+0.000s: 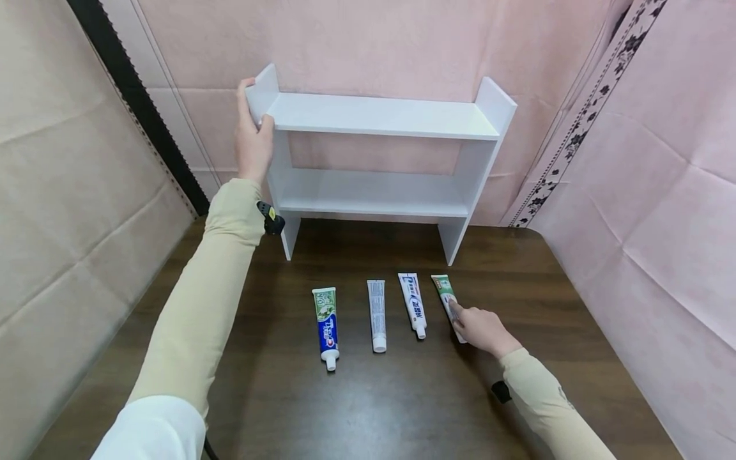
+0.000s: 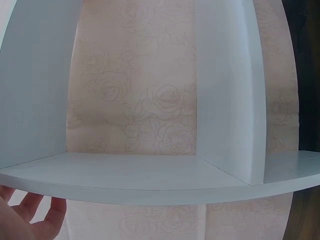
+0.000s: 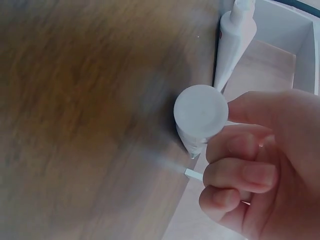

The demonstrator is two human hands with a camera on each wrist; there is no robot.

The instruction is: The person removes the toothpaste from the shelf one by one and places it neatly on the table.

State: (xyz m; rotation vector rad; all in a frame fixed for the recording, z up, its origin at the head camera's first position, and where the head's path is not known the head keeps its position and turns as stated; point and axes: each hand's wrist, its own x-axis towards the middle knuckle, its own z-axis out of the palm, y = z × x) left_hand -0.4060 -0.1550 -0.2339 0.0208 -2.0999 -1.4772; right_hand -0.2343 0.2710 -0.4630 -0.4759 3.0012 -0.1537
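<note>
While the left hand grips the upper left side panel of the white two-tier wooden shelf rack, thumb on the inner face and fingers wrapped round the outer face, the right hand rests on the green-and-white toothpaste tube, rightmost of four tubes lying on the dark brown wood-grain table. Right wrist view shows curled fingers pinching that tube near its round white cap, tube apparently on the table. Both tiers of the rack hold nothing; upper board and lower board bare white, pink cloth backdrop visible through the open back. Rack stands at the far edge of the table, against the backdrop. Other tubes lie in a row in front of the rack, caps toward the person, near each other but apart: green-and-blue toothpaste tube at left, plain white toothpaste tube with grey print next, white-and-blue toothpaste tube just beside the held one. Beige sleeves cover both forearms. Beige quilted panel on the left, pink cloth with floral border strip on the right.
</note>
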